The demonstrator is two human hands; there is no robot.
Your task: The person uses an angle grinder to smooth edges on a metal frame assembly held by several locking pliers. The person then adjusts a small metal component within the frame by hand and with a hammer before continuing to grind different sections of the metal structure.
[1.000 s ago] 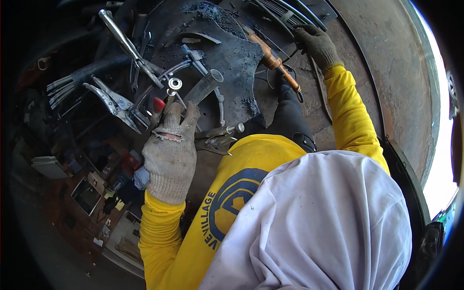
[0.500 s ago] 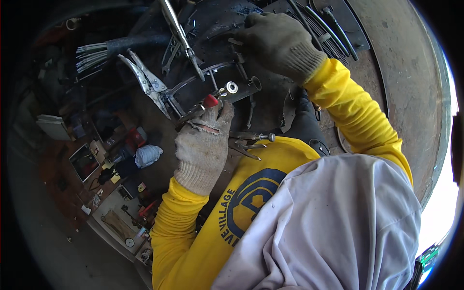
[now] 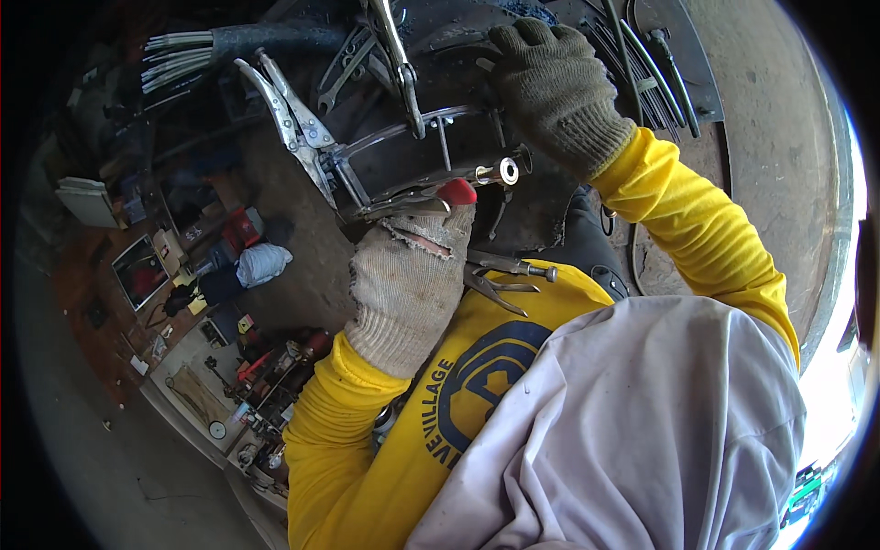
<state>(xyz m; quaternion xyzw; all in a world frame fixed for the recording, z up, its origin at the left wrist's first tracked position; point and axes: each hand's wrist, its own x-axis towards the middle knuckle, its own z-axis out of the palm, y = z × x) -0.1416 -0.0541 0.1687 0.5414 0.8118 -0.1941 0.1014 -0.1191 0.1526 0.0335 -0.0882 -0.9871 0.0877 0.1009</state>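
Note:
My left hand, in a pale knit glove torn across the back, is closed at the near side of a welded metal frame; its grip is hidden. Against its fingers lie a red-tipped tool and a shiny metal tube end. Locking pliers bite the frame's left corner, and a second pair reaches its far bar. A third pair sticks out right from under the left hand. My right hand, in a darker glove, is curled beyond the frame's right end; what it holds is hidden.
Several wrenches and a bundle of pale rods in a dark sleeve lie at the far left. Dark rods and cables sit right of my right hand. Cluttered shelving stands lower left.
The frame, its clamped pliers and my left hand appear shifted right and slightly turned. My right hand also appears further right. The left fingers now sit tucked behind the red-tipped tool.

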